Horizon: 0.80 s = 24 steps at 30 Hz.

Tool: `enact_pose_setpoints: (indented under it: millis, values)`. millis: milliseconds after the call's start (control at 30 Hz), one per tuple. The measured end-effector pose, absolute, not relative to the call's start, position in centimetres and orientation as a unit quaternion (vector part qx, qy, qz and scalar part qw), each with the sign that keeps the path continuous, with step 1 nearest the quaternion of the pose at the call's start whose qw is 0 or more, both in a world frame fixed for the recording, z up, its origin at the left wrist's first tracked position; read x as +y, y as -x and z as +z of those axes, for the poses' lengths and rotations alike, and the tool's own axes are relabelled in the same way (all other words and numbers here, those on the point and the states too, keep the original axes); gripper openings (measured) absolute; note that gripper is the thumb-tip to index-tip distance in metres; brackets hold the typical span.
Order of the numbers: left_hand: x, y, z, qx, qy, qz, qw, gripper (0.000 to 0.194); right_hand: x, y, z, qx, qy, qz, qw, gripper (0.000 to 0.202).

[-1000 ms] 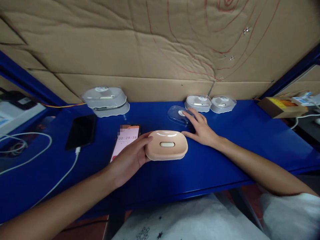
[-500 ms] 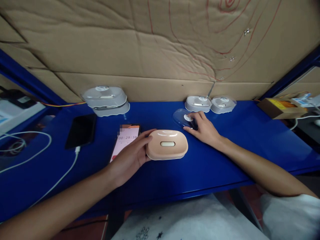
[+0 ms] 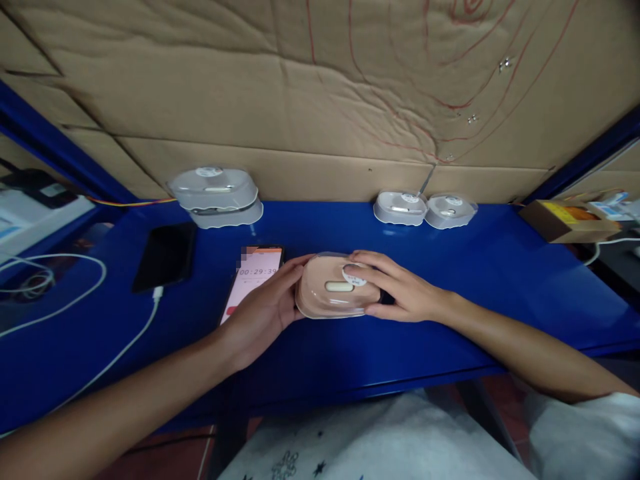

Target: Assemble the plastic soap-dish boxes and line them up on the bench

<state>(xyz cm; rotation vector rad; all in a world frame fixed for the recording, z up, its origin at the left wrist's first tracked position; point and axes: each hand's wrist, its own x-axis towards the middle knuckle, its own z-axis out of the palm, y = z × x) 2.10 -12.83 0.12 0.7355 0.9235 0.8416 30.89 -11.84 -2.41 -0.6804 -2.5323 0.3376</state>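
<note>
A peach oval box [image 3: 320,283] with a pale, pill-shaped piece in the middle of its top is in front of me. My left hand [image 3: 273,300] grips its left end, the thumb near the upper left edge. Over the box lies a clear plastic cover [image 3: 345,308] with a round white sticker [image 3: 354,275]. My right hand [image 3: 400,287] holds the cover's right side, one finger on the sticker. Whether the cover is fully seated on the box I cannot tell.
Two stacked grey boxes with clear covers [image 3: 217,193] stand at back left, two single covered ones [image 3: 400,209] at back right. A lit phone showing a timer [image 3: 255,273] lies by my left hand. Further left are a dark phone [image 3: 165,257] and white cable [image 3: 135,353]. Cardboard [image 3: 225,87] rises behind.
My right hand has brought the clear cover from the table, right of the box, leftward and nearer, onto the peach box. My left hand still grips the box in about the same place.
</note>
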Motion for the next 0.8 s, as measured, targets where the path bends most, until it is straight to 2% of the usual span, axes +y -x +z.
enact_pose_setpoints:
  millis: [233, 500, 800]
  values:
    - [-13.03, -2.17, 0.20, 0.428, -0.357, 0.385, 0.735, 0.031, -11.94, -30.85, -2.60, -0.944, 0.227, 0.027, 0.237, 0.074]
    - [-13.01, -2.17, 0.06, 0.414, -0.360, 0.394, 0.737, 0.032, -12.23, -30.54, -2.29, -0.945, 0.216, -0.007, 0.246, 0.078]
    - [-12.66, -1.89, -0.65, 0.415, -0.377, 0.374, 0.739, 0.039, -11.82, -30.62, -2.32, -0.932, 0.241, 0.102, 0.252, 0.079]
